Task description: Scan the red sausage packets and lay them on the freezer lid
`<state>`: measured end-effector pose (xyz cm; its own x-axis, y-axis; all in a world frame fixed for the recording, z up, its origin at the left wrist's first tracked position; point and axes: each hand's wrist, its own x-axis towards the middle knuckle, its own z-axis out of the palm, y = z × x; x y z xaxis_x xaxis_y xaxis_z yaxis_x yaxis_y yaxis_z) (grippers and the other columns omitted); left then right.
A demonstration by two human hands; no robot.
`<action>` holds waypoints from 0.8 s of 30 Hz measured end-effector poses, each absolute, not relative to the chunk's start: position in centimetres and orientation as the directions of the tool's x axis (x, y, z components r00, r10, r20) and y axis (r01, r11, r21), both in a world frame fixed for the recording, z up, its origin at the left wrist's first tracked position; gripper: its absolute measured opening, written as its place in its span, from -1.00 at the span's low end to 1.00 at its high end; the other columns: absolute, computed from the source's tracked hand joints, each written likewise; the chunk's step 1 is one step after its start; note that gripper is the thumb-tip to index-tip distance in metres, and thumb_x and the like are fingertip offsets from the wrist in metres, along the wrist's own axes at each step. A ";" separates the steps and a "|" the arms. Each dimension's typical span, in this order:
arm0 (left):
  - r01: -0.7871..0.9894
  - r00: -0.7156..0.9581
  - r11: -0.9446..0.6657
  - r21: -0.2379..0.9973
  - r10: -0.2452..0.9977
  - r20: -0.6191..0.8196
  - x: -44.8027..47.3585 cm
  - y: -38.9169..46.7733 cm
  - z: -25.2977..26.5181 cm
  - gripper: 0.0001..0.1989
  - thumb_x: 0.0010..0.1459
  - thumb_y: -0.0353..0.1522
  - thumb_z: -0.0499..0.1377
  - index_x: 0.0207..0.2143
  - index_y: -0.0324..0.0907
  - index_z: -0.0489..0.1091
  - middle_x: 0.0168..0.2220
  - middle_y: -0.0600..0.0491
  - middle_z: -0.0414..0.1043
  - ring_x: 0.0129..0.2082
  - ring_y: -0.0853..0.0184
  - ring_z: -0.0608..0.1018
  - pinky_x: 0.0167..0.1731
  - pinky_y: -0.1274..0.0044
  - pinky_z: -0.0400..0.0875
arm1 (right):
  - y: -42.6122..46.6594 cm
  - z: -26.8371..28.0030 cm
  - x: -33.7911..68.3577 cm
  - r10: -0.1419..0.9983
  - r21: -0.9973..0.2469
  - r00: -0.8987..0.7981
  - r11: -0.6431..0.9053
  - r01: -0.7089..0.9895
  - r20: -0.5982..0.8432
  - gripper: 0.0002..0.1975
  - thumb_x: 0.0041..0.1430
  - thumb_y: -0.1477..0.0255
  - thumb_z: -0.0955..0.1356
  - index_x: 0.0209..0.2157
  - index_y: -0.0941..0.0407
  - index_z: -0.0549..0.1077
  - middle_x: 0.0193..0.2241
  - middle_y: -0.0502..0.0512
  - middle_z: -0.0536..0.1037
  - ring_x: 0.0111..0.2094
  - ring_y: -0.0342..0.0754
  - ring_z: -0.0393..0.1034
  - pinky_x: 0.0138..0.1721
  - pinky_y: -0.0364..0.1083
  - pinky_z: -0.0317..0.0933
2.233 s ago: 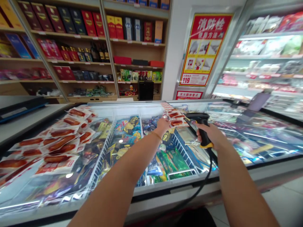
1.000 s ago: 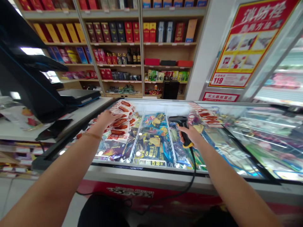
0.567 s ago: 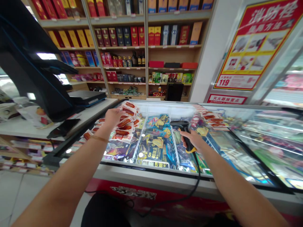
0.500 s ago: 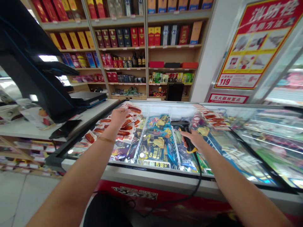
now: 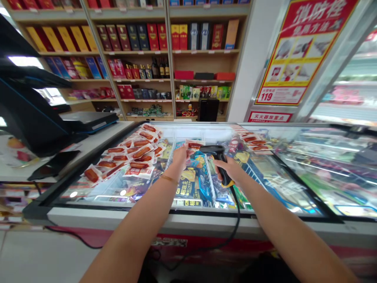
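Over the middle of the glass-topped freezer, my left hand (image 5: 180, 155) is closed on the edge of a packaged sausage (image 5: 194, 145), a reddish-brown link in a clear and white wrapper. My right hand (image 5: 231, 169) grips the handle of a black and yellow barcode scanner (image 5: 216, 150), whose head points left at the sausage pack and appears close to it. A pile of similar sausage packs (image 5: 141, 152) lies on the glass to the left. A smaller group of sausage packs (image 5: 257, 142) rests on the glass to the right of the scanner.
Under the glass, the freezer (image 5: 112, 218) holds bagged goods in wire baskets. The scanner's black cable (image 5: 237, 214) hangs over the front edge. At left a counter (image 5: 97, 143) carries a scale (image 5: 88, 120) and a dark phone-like slab (image 5: 54, 165). Behind stand shelves (image 5: 138, 53) of boxes and bottles.
My left hand has carried the sausage pack from the left pile rightward to just before the scanner. My right hand still holds the scanner. The camera view has shifted slightly.
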<state>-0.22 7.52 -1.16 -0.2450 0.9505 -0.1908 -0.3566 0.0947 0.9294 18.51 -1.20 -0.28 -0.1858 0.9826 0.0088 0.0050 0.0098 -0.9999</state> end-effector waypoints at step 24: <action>-0.098 -0.220 0.053 0.994 0.973 -0.074 -1.5 8.6 -2.4 -0.84 0.10 -0.45 0.18 -0.54 -0.24 0.42 -0.57 0.03 0.38 -0.54 0.35 0.49 -0.36 0.39 0.50 | -1.7 -0.4 18.2 0.980 -0.998 -0.197 -0.003 0.068 -0.017 -0.67 0.00 0.24 0.45 -0.38 0.08 0.25 -0.67 -0.08 0.42 -0.74 -0.16 0.29 -0.73 -0.19 0.16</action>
